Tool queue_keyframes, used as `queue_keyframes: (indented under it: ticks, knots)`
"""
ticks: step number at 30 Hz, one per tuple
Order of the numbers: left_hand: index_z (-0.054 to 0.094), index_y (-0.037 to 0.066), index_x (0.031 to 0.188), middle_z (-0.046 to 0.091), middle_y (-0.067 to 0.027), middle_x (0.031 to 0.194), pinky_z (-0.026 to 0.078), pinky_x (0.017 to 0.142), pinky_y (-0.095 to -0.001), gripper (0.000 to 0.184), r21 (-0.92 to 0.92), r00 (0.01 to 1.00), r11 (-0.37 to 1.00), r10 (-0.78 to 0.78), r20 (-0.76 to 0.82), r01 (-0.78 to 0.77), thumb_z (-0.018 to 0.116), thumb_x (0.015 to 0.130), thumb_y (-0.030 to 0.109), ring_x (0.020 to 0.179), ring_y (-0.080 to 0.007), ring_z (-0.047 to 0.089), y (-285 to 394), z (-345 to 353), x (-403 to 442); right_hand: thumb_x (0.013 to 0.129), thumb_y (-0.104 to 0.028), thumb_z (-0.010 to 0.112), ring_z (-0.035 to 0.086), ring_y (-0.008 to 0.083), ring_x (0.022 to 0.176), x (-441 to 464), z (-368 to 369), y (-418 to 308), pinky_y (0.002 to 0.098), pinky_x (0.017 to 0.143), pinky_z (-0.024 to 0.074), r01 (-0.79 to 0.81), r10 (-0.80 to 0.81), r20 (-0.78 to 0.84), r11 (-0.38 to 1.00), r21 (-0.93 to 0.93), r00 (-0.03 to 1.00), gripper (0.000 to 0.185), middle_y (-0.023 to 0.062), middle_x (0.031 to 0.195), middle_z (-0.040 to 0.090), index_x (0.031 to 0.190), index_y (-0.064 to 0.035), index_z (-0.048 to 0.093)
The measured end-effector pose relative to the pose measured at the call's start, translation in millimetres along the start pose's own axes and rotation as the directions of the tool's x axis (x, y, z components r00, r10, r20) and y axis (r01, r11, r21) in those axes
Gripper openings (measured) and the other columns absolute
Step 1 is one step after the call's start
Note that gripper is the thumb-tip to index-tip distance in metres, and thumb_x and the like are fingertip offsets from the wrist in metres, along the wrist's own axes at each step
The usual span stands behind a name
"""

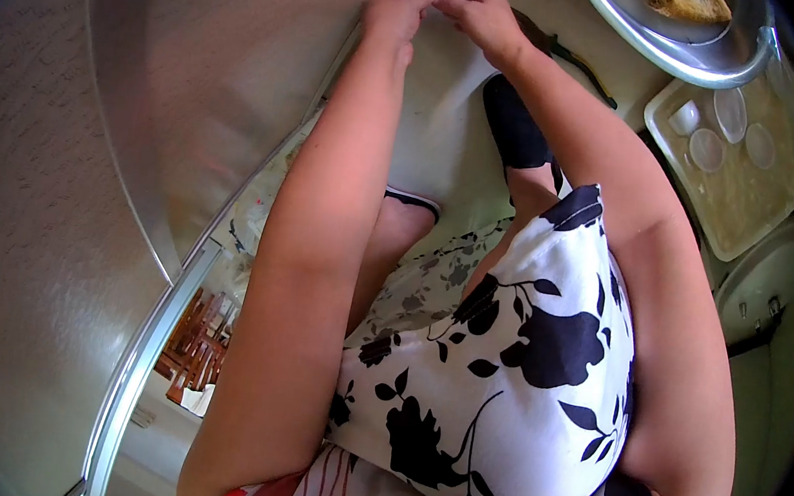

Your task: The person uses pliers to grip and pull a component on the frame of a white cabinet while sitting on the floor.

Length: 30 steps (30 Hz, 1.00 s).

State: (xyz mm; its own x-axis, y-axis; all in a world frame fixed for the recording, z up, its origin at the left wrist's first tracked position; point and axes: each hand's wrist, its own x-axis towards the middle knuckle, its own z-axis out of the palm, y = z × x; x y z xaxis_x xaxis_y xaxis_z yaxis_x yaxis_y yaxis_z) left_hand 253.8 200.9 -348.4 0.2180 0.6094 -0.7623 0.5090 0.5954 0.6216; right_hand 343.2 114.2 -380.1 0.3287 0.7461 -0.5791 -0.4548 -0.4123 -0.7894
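Straight ahead at the top of the view, both arms are stretched out and the hands meet fingertip to fingertip. My left hand (397,11) is closed in a pinch, its thumb and forefinger touching the other hand's fingertips. My right hand (480,17) is pinched closed as well. Whatever lies between the fingertips is too small to make out. Just right of the right wrist, a dark-handled tool like pliers (582,65) lies on the pale surface, partly hidden by that hand.
A shiny metal basin (667,65) at upper right holds a brown, rough-edged piece (691,2). Below it, a pale tray (724,231) bears several small translucent cups (708,150). A large pale panel (25,157) with a metal edge stands left. Dark shoes (512,119) show below the hands.
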Motion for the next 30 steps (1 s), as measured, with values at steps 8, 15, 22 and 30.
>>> queue_keyframes:
  ticks: [8, 15, 22, 30]
  knots:
    - [0.066, 0.001, 0.092, 0.063, -0.0033, 0.078, 0.043, 0.062, -0.0234, 0.015, -0.095, 0.991, 0.992, 0.071, -0.11, -0.082, 0.065, 0.082, 0.012, 0.069, -0.0114, 0.054, -8.6, 3.7, -2.9, 0.077, -0.018, 0.061, 0.056, 0.0128, 0.075, 8.4, -0.1, 0.9, 0.0267, 0.071, 0.0448, -0.053, 0.053, 0.042, 0.999, 0.011, 0.998, 0.022, 0.005, 0.08, 0.064, 0.09, -0.0009, 0.064]
    - [0.065, 0.0, 0.088, 0.063, -0.0052, 0.076, 0.045, 0.065, -0.0248, 0.012, -0.092, 0.979, 0.988, 0.105, -0.176, -0.123, 0.067, 0.079, 0.009, 0.068, -0.013, 0.055, -11.1, 6.1, -4.3, 0.079, -0.026, 0.06, 0.059, 0.0211, 0.083, -3.4, -13.4, 6.6, 0.0328, 0.075, 0.0469, 0.161, -0.18, -0.005, 0.892, -0.423, 0.984, 0.023, 0.0063, 0.088, 0.063, 0.096, -0.0106, 0.064]
    - [0.065, -0.001, 0.086, 0.063, -0.0054, 0.073, 0.044, 0.063, -0.0256, 0.012, -0.053, 0.977, 0.991, 0.114, -0.18, -0.126, 0.067, 0.078, 0.008, 0.065, -0.0131, 0.055, -9.2, 4.1, -6.6, 0.069, -0.023, 0.068, 0.049, 0.0274, 0.107, -97.5, -92.6, 18.6, 0.0419, 0.086, 0.0422, 0.073, -0.474, 0.07, -0.014, -0.997, 0.878, 0.043, 0.0071, 0.118, 0.05, 0.11, -0.0252, 0.055]
    - [0.064, -0.001, 0.084, 0.063, -0.0053, 0.072, 0.044, 0.062, -0.0253, 0.013, -0.078, 0.98, 0.989, 0.113, -0.162, -0.127, 0.068, 0.077, 0.009, 0.063, -0.0126, 0.054, -13.1, 8.0, -0.8, 0.071, -0.019, 0.063, 0.05, 0.0259, 0.105, -116.1, -106.5, 42.7, 0.0369, 0.081, 0.0456, 0.046, -0.415, 0.049, -0.018, -0.999, 0.908, 0.037, 0.0061, 0.119, 0.049, 0.106, -0.0142, 0.056]
